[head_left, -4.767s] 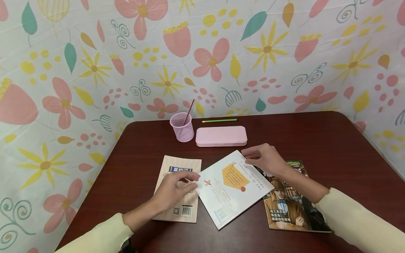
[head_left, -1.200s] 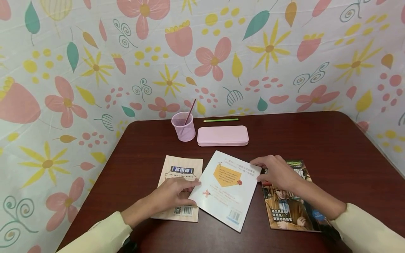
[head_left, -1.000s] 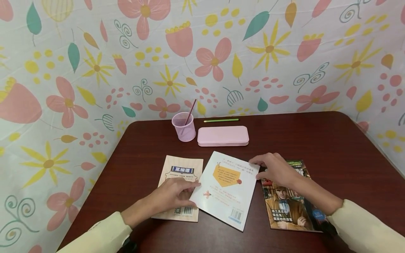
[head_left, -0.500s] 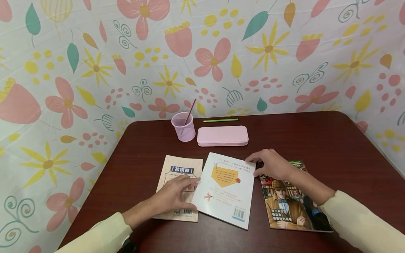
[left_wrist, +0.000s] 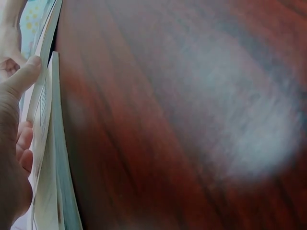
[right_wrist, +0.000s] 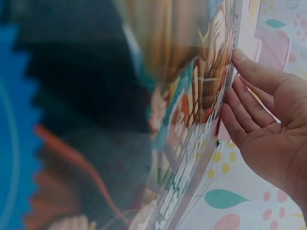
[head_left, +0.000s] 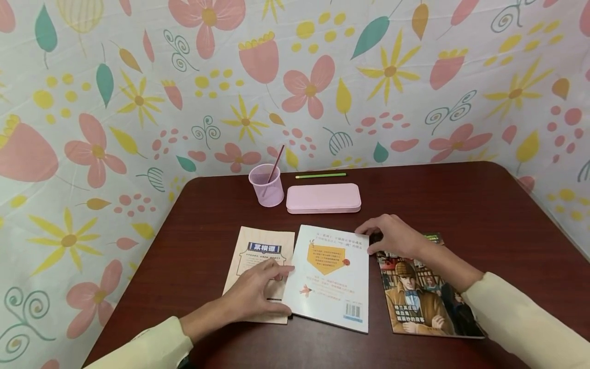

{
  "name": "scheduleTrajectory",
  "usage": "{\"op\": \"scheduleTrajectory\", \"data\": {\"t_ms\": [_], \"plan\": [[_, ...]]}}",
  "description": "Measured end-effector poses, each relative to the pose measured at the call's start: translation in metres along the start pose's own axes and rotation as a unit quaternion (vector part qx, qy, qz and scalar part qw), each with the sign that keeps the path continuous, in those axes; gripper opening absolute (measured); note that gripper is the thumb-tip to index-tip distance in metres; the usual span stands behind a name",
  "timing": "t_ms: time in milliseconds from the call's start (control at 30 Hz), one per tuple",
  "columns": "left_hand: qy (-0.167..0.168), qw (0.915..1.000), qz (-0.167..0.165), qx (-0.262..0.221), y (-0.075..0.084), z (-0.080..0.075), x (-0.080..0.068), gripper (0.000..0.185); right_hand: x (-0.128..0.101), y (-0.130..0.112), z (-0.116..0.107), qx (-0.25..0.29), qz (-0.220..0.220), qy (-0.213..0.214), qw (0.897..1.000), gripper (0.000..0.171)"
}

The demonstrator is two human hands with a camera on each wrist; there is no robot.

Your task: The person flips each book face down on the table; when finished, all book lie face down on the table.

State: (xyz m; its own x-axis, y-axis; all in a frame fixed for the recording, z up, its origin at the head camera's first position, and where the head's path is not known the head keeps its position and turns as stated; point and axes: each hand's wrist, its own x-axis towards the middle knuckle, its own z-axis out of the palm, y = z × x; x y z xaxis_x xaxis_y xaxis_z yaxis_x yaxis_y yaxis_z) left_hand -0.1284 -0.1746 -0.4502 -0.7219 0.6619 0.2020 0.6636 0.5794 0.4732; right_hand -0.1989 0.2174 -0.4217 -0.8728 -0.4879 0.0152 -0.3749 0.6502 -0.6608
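Floral-print cloth backdrop point(head_left: 415, 102) behind a dark red-brown wooden table point(head_left: 484, 215). Three books lie flat in a row: beige paperback book point(head_left: 262, 251) under the left hand point(head_left: 255, 297), white thin book with an orange panel point(head_left: 333, 277) between the two hands, dark illustrated magazine with a man in a cap point(head_left: 424, 297) under the right wrist. One of each beyond the hands: pink mesh pen cup point(head_left: 266, 185) (one pink stick stands in it), pink rectangular pencil case point(head_left: 323, 198), green pencil point(head_left: 320, 176) behind the case.

White book: long axis runs away from the person, nearly square to the table edge, barcode end nearest the person, top end toward the pencil case.

Left hand rests on the beige book, fingers loosely extended, fingertips touching the white book's left edge; the left wrist view shows the thumb point(left_wrist: 21, 79) against page edges. Right hand point(head_left: 392, 236) has fingers relaxed and slightly bent, fingertips at the white book's far right corner; the right wrist view shows straight fingers point(right_wrist: 249, 103) against a book edge.
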Motion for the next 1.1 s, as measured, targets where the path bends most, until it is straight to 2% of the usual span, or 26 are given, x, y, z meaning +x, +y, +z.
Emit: {"op": "scheduleTrajectory", "data": {"t_ms": [367,633,933,1100], "plan": [[0.010,0.9997,0.019,-0.005,0.001,0.007,-0.004,0.092,0.002,0.003,0.000,-0.006,0.003,0.003,1.000,0.041],[0.001,0.9998,0.010,-0.020,0.003,0.009,-0.005,0.092,0.002,0.002,-0.001,-0.004,0.006,0.004,1.000,0.041],[0.028,0.9977,0.059,0.019,0.002,0.014,-0.008,0.091,0.001,0.000,-0.001,0.000,0.010,0.005,1.000,0.039],[0.035,0.9968,0.068,0.025,0.001,0.016,-0.008,0.090,0.001,-0.001,-0.002,-0.004,0.013,0.007,1.000,0.039]]}}
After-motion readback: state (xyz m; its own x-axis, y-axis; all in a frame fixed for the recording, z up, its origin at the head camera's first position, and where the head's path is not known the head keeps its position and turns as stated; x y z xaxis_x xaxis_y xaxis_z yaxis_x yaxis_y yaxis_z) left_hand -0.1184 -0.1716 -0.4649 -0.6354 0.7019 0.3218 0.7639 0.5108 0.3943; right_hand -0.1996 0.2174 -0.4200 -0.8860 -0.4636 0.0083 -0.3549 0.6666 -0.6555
